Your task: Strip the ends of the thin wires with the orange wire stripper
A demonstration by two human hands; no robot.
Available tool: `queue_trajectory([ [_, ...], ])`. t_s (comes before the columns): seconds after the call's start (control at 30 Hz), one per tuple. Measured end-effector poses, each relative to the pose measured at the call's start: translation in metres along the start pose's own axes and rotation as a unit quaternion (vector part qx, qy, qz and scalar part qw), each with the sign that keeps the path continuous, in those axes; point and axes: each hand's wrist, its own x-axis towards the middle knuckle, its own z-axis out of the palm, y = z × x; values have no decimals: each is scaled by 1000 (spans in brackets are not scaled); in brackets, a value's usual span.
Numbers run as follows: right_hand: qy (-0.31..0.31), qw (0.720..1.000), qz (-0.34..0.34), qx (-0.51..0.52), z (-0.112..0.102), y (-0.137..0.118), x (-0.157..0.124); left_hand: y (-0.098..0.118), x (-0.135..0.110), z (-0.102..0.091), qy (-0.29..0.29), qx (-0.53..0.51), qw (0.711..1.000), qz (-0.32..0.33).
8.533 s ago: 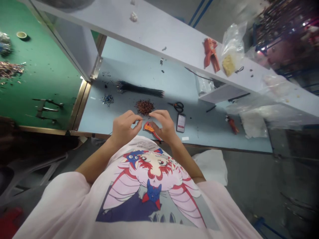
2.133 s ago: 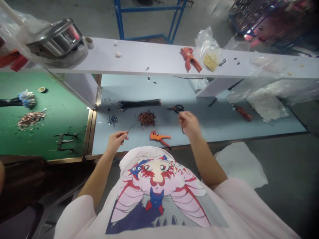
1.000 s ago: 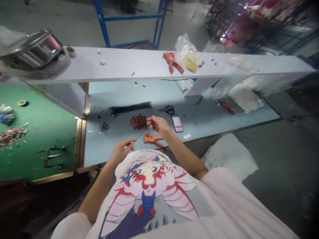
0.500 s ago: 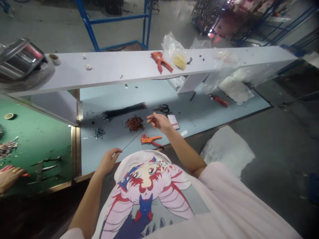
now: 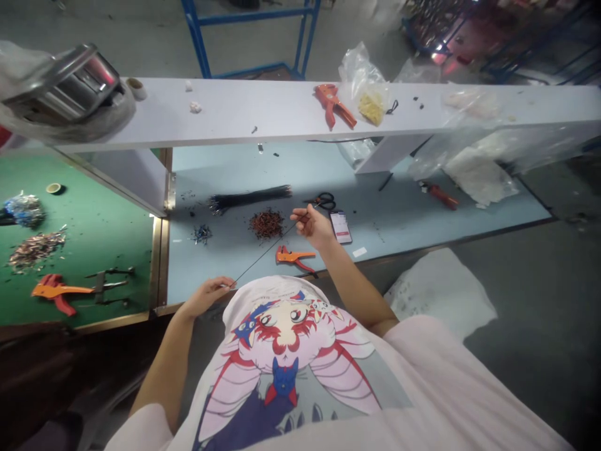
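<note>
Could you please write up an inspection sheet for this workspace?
Surface: blue table, dotted with small dark bits.
Job's things: wire, thin, dark, roughly straight; orange pliers, lying near the front edge.
Clutter: brown scraps and bluish scraps, in separate piles; scissors; phone, screen lit.
Hands: left hand pinches the wire; right hand holds it farther along.
Cables: black wire bundle, lying behind the brown scraps; plugged-in cables: nothing seen.
Surroundings: green table at left; white shelf behind, carrying red pliers.

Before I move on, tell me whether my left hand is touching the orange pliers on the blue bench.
Apart: the head view plainly shows blue bench between the left hand and the orange pliers.
</note>
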Motion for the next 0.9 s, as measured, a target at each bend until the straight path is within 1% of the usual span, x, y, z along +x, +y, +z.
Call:
queue_trajectory([
  [0.03, -4, 1000, 3, -17, 1, 7, 0, -6, -1, -3, 13, 9, 1000, -14],
  [0.07, -8, 999, 5, -41, 2, 16, -1, -11, -1, -5, 39, 30, 998, -28],
  [0.13, -26, 994, 15, -105, 4, 40, -3, -15, 5, -3, 106, 81, 990, -46],
  [0.2, -60, 981, 39, -180, 9, 68, -6, -8, 18, 8, 155, 103, 982, -39],
  [0.23, -81, 973, 47, -212, 12, 81, -8, 0, 27, 18, 161, 95, 982, -26],
  [0.27, -102, 963, 45, -244, 15, 92, -10, 10, 36, 29, 154, 59, 986, 0],
  [0.33, -127, 946, 2, -300, 22, 107, -11, 35, 55, 53, 126, -62, 989, 45],
  [0.37, -129, 936, -35, -326, 25, 111, -10, 47, 63, 65, 116, -124, 984, 52],
  [0.4, -127, 925, -75, -350, 27, 112, -8, 58, 70, 74, 122, -164, 978, 47],
  [0.43, -122, 913, -111, -372, 27, 111, -6, 67, 75, 81, 137, -188, 972, 41],
  [0.5, -116, 891, -156, -409, 23, 106, 1, 80, 81, 87, 161, -200, 966, 33],
  [0.57, -90, 859, -157, -479, 10, 101, 9, 84, 82, 82, 187, -194, 962, 33],
  [0.63, -45, 813, -129, -566, -11, 98, 15, 82, 79, 72, 221, -191, 956, 32],
  [0.7, -6, 766, -92, -636, -37, 101, 17, 78, 74, 60, 257, -189, 947, 27],
  [0.8, 25, 713, -51, -699, -73, 111, 13, 71, 64, 47, 301, -191, 934, 13],
  [0.9, 41, 665, -29, -745, -96, 122, 7, 66, 56, 42, 327, -194, 925, -2],
])
